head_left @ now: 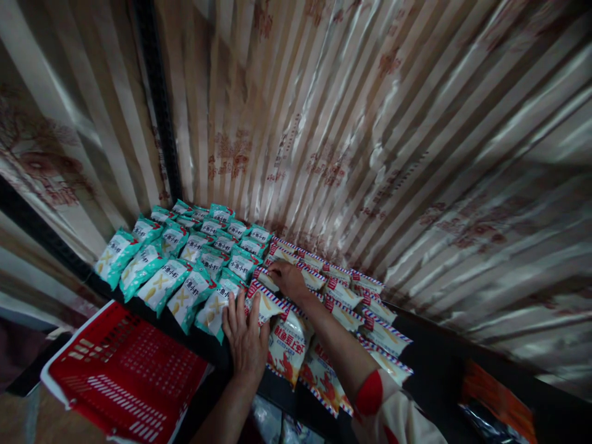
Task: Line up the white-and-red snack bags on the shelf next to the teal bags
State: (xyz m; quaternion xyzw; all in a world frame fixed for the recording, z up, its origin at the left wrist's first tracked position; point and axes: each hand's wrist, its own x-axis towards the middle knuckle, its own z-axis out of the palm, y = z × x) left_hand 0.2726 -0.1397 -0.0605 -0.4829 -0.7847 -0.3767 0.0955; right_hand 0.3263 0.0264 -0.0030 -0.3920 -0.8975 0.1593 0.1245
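Note:
My left hand point(247, 339) lies with its fingers apart at the front of the shelf, where the two kinds of packets meet. Its fingertips touch a white snack bag with red-and-blue striped edges point(266, 303) and come close to a teal snack bag point(217, 306). Farther back, my right hand point(287, 279) is closed, fingers curled at the top of a striped snack bag point(264, 280). Rows of teal bags point(161, 283) lean to the left of my hands. More striped bags point(289, 342) stand under and right of my right forearm.
A red plastic basket point(134, 370) with a white rim sits at the lower left. On the black shelf point(430, 351) at the right lies an orange-and-dark package point(494, 401). Printed, pleated beige sheeting point(296, 123) rises behind, with a dark upright post point(160, 98).

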